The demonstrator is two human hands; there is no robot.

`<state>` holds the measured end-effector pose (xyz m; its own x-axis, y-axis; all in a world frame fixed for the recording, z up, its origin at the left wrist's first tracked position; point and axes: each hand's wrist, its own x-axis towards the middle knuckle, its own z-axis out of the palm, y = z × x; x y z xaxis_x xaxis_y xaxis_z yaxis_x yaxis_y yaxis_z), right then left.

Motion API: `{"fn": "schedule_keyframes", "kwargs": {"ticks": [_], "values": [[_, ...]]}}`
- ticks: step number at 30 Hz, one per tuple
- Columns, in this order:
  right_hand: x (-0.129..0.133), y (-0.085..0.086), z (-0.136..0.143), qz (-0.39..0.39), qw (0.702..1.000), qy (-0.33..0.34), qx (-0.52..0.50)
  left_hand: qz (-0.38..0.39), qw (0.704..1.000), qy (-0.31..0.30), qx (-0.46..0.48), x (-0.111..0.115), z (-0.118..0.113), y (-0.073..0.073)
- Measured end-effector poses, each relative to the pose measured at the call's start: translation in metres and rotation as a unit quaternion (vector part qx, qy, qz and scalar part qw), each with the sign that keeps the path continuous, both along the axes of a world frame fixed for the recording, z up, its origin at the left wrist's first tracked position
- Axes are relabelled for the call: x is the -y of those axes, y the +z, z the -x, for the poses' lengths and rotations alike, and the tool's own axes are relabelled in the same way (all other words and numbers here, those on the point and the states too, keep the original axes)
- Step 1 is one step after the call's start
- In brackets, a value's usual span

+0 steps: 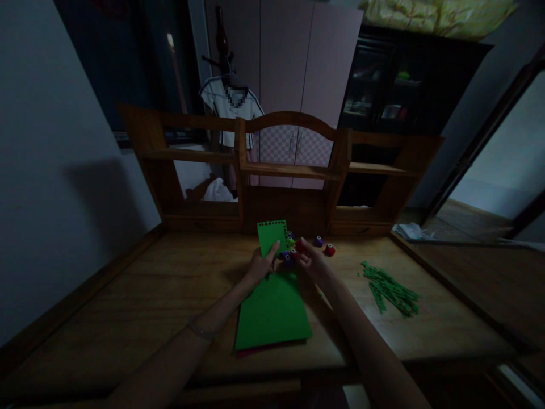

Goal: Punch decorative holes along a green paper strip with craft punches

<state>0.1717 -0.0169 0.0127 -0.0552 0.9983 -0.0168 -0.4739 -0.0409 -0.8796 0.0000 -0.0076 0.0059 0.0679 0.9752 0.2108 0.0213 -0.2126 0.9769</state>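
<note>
My left hand (263, 264) holds a green paper card (271, 234) upright, its thumb pressed on the front. Small punched holes run along the card's top edge. Just right of the card, my right hand (309, 258) has its fingers closed round a small red object (300, 245). Several small purple, red and green pieces lie between the hands. A purple one (319, 241) and a red one (329, 250) sit beyond my right hand. Below my hands, a stack of green paper sheets (273, 315) lies on the wooden desk (170, 295), with a reddish edge showing underneath.
On the desk's right side lies a pile of green paper strips (392, 291). A wooden shelf unit (293, 169) rises along the desk's back edge. White papers (411, 232) rest beyond the desk's right edge. A shirt (225, 108) hangs behind the shelf.
</note>
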Motion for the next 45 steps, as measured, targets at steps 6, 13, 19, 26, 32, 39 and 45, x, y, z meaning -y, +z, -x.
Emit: {"fn": "schedule_keyframes", "kwargs": {"ticks": [6, 13, 19, 26, 32, 39, 45], "values": [[-0.005, 0.0, -0.007, 0.036, 0.996, -0.051, -0.065, 0.01, 1.0, 0.022, 0.017, -0.008, -0.002, -0.008], [0.0, 0.009, -0.002, 0.048, 0.999, -0.007, -0.003, 0.018, 1.0, 0.01, 0.013, -0.007, -0.003, -0.005], [0.004, 0.009, 0.003, 0.008, 1.0, 0.02, -0.013, 0.011, 1.0, 0.003, -0.005, -0.003, -0.001, 0.0], [0.005, 0.012, 0.005, 0.018, 0.998, 0.038, -0.035, 0.02, 0.998, 0.005, -0.06, 0.003, 0.001, 0.012], [0.006, 0.014, 0.004, 0.021, 0.995, 0.053, -0.084, 0.045, 0.998, -0.019, -0.042, 0.005, -0.002, 0.009], [0.007, 0.018, 0.002, 0.043, 0.993, 0.063, -0.086, 0.048, 0.998, -0.043, -0.028, 0.011, -0.002, 0.016], [0.009, 0.019, 0.0, 0.046, 0.993, 0.057, -0.091, -0.005, 0.995, -0.046, -0.093, 0.005, 0.004, 0.016]]}}
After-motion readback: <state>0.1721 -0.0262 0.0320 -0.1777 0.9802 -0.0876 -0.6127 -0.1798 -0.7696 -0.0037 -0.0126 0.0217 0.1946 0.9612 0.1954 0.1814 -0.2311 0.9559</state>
